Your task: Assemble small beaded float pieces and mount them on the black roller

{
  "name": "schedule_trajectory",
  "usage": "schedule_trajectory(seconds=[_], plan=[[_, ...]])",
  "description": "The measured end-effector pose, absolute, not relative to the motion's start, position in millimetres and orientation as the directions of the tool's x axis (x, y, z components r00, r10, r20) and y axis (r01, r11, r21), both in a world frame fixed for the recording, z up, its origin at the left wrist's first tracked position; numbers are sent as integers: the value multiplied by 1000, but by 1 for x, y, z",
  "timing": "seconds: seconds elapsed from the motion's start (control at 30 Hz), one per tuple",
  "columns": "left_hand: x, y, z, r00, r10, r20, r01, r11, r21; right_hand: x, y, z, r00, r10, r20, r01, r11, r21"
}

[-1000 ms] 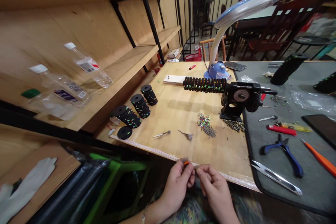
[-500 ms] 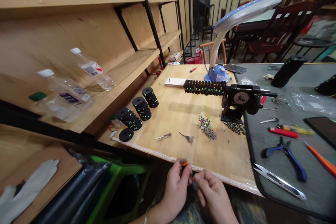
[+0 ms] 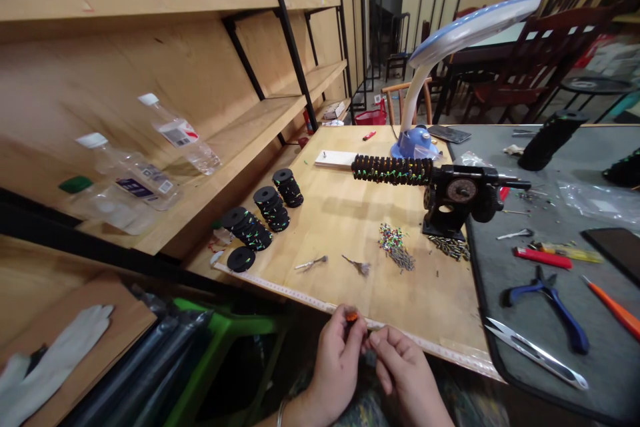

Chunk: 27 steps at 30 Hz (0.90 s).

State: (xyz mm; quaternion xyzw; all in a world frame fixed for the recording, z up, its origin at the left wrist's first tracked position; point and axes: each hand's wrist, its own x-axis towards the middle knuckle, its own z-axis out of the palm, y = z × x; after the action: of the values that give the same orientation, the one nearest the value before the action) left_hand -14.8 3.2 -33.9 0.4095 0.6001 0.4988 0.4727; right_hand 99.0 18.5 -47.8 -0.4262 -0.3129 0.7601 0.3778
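Observation:
My left hand (image 3: 339, 357) is closed just off the table's front edge, with a small orange item (image 3: 352, 315) showing between its fingers. Close beside it, my right hand (image 3: 403, 360) pinches near the left fingertips; anything between those fingers is too small to name. Beyond the hands lie two small wire bundles (image 3: 313, 263) (image 3: 357, 264) and a pile of coloured beads (image 3: 391, 237) above small grey pieces (image 3: 404, 259). A black clamp device (image 3: 453, 193) holds a rod of black foam discs (image 3: 393, 169) wound with coloured bits.
Stacks of black foam spools (image 3: 247, 227) stand at the table's left. On the grey mat (image 3: 530, 280) lie blue-handled pliers (image 3: 547, 300), tweezers (image 3: 537, 353) and an orange tool (image 3: 613, 307). A blue-white lamp (image 3: 415, 141) stands behind. Bottles (image 3: 183, 133) rest on the left shelf.
The view has shifted slightly, so the table things appear a little lower and to the right. Both hands keep nearly the same pose.

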Motion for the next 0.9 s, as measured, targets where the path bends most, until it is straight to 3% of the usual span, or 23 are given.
schedule_trajectory(seconds=[0.33, 0.9], plan=[[-17, -1, -29, -208, 974, -84, 184, 124, 975, 101, 23, -39, -334, 856, -394, -302, -493, -816], [-17, -2, -28, -225, 972, -61, 224, 113, 968, 102, 19, -40, -312, 865, -392, -239, -471, -849]])
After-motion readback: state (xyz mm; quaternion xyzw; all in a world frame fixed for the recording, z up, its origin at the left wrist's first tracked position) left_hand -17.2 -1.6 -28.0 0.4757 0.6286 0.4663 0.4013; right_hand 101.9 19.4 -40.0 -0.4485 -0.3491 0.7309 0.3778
